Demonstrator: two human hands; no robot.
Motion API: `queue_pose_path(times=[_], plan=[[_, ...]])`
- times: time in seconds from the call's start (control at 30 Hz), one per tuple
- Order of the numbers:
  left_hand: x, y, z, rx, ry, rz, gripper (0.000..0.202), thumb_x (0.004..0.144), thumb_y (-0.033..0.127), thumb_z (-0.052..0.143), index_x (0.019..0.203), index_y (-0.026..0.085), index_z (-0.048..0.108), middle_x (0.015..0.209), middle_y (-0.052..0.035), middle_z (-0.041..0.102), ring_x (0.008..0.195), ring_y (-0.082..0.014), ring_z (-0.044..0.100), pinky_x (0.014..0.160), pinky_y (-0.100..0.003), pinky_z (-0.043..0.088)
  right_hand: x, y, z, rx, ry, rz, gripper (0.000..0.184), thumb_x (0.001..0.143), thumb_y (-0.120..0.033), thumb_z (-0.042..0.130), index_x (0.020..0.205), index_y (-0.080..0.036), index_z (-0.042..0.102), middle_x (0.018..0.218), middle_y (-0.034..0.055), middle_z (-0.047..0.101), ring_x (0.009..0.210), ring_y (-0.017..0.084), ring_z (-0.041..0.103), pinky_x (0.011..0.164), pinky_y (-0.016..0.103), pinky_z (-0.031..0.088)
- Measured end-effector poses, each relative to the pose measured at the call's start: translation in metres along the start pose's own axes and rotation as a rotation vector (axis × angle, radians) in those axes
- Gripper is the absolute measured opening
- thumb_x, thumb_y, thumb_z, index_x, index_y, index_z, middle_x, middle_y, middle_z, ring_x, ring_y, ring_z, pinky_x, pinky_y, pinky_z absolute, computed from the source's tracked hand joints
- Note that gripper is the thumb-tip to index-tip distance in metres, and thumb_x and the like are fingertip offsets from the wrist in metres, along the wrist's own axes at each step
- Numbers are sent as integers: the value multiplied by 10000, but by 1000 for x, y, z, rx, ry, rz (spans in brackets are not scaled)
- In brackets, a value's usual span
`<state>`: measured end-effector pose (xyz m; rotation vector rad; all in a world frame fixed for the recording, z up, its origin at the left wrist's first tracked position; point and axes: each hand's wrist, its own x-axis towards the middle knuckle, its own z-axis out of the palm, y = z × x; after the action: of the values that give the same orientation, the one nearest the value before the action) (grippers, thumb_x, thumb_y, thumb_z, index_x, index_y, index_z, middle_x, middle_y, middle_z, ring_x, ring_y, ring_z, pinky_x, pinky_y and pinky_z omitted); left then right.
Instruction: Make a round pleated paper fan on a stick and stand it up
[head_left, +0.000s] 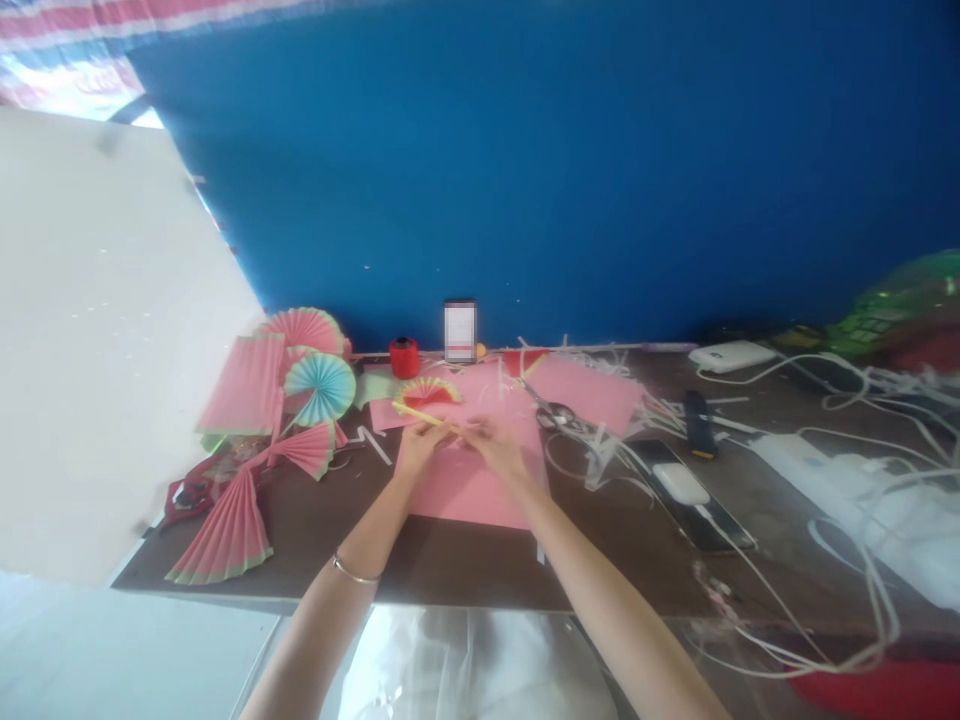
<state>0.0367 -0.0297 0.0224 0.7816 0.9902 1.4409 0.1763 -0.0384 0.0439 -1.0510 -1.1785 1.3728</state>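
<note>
Both my hands meet over a pink paper sheet (465, 490) on the dark table (450, 570). My left hand (417, 445) pinches the yellow stick of a small red-and-yellow pleated paper fan (426, 394). My right hand (495, 447) has its fingers closed at the stick's other end, beside my left hand. The picture is blurred, so the exact grip is unclear. A thin bangle sits on my left wrist.
Several pink pleated fans (247, 385) and a blue-green rosette (320, 388) lie at the left. A red thread spool (403, 357), a phone (460, 330) and scissors (555, 413) sit behind. White cables (840, 500), chargers and a dark phone (690, 490) crowd the right. A blue wall stands behind.
</note>
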Motion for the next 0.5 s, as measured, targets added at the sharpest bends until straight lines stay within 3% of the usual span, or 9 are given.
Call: queue_pose_path(times=[0.23, 0.33, 0.43, 0.5], plan=[[3, 5, -4, -29, -4, -51, 385, 520, 367, 806, 755, 81, 703, 726, -104, 711, 750, -229, 686, 828, -391, 534, -6, -9, 1, -58, -59, -7, 297, 676, -391, 697, 846, -153, 647, 787, 70, 702, 758, 205, 677, 723, 331, 551], [4, 7, -5, -33, -6, -52, 379, 504, 366, 814, 724, 80, 698, 711, -95, 709, 721, -217, 686, 838, -399, 529, -10, -15, 0, -184, -139, 29, 287, 725, -415, 647, 830, -149, 666, 765, 81, 704, 704, 200, 673, 537, 260, 538], [3, 8, -5, -42, 9, -40, 370, 509, 365, 813, 718, 82, 697, 698, -90, 706, 702, -205, 682, 827, -398, 531, -12, -17, -1, -323, -133, 75, 296, 749, -434, 611, 803, -146, 656, 662, 75, 681, 570, 178, 645, 325, 185, 410], [3, 8, -3, -48, 11, -39, 365, 522, 367, 807, 728, 87, 698, 704, -91, 705, 704, -199, 680, 818, -389, 533, -11, -17, -2, -368, -105, 58, 312, 751, -454, 597, 772, -147, 643, 627, 61, 661, 524, 164, 623, 278, 168, 362]])
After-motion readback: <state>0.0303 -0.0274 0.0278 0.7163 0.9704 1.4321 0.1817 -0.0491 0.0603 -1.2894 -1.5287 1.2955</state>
